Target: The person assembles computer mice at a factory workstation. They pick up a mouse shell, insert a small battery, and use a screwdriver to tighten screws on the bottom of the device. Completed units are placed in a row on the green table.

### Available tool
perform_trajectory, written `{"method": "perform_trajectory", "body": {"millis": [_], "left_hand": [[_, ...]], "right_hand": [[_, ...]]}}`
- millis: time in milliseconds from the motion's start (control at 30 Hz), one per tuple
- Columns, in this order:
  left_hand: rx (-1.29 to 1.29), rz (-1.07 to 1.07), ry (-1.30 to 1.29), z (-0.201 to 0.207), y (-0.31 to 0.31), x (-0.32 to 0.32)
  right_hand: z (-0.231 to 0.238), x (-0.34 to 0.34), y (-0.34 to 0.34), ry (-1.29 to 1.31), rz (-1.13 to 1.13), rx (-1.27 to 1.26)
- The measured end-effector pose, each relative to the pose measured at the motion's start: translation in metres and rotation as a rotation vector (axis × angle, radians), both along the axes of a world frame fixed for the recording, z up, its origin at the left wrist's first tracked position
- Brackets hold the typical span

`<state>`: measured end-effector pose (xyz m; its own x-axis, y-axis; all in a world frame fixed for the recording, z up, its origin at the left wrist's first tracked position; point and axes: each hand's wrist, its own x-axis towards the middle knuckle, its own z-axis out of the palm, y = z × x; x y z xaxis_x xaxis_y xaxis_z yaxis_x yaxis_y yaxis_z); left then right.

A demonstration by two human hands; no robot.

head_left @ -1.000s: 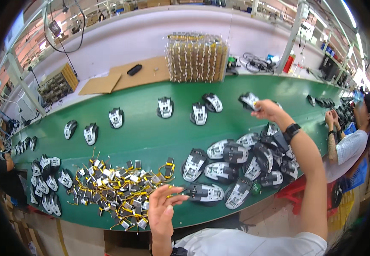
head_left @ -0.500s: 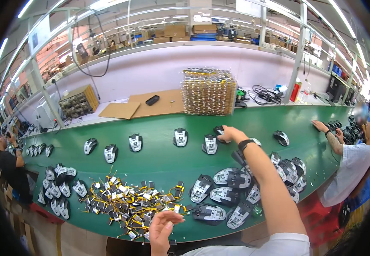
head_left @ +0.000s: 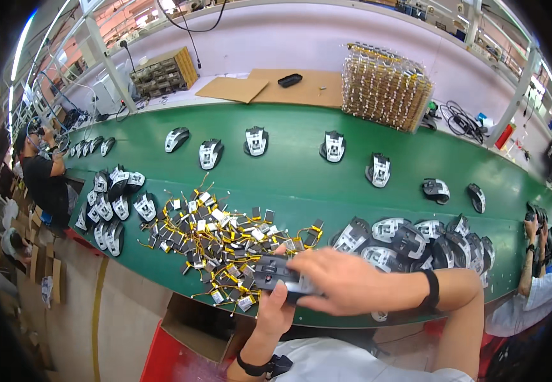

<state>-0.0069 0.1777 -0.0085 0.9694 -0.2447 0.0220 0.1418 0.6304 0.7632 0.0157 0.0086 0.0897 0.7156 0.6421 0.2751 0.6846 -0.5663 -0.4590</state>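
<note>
In front of my body, at the near edge of the green bench, my left hand [head_left: 274, 313] grips a computer mouse [head_left: 269, 272] from below, its thumb against the side. The mouse is dark, with a lighter grey part partly covered by fingers. My right hand [head_left: 346, 280] lies across its right end, fingers bent over it; its fingertips are partly hidden. Just beyond the held mouse spreads a loose pile of small battery packs [head_left: 225, 232] with yellow tape and wires. Right of that pile lies a heap of grey and black mouse shells [head_left: 409, 240].
Several mouse shells [head_left: 333, 146] stand spaced along the green surface [head_left: 288, 184]. More shells [head_left: 103, 207] cluster at left. A tall stack of battery trays [head_left: 387, 86] and cardboard sheets [head_left: 317, 86] sit at the back. Co-workers' arms [head_left: 533, 251] are at right and far left [head_left: 50, 167].
My right hand has come back from the far line of shells to the near edge. My left hand, empty before, now holds a mouse with it. The view has swung round.
</note>
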Motion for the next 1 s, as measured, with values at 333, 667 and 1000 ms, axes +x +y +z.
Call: {"method": "perform_trajectory", "body": {"millis": [333,667,1000], "left_hand": [[-0.212,0.142,0.059,-0.011,0.037,-0.002],[-0.150,0.066,0.059,-0.010,0.038,-0.006],[-0.222,-0.080,0.034,-0.009,0.019,0.007]], "right_hand": [[-0.084,0.049,-0.017,0.175,-0.249,-0.098],[-0.103,0.057,-0.006,-0.004,-0.200,0.127],[-0.049,0.020,-0.030,0.778,-0.397,0.913]]}}
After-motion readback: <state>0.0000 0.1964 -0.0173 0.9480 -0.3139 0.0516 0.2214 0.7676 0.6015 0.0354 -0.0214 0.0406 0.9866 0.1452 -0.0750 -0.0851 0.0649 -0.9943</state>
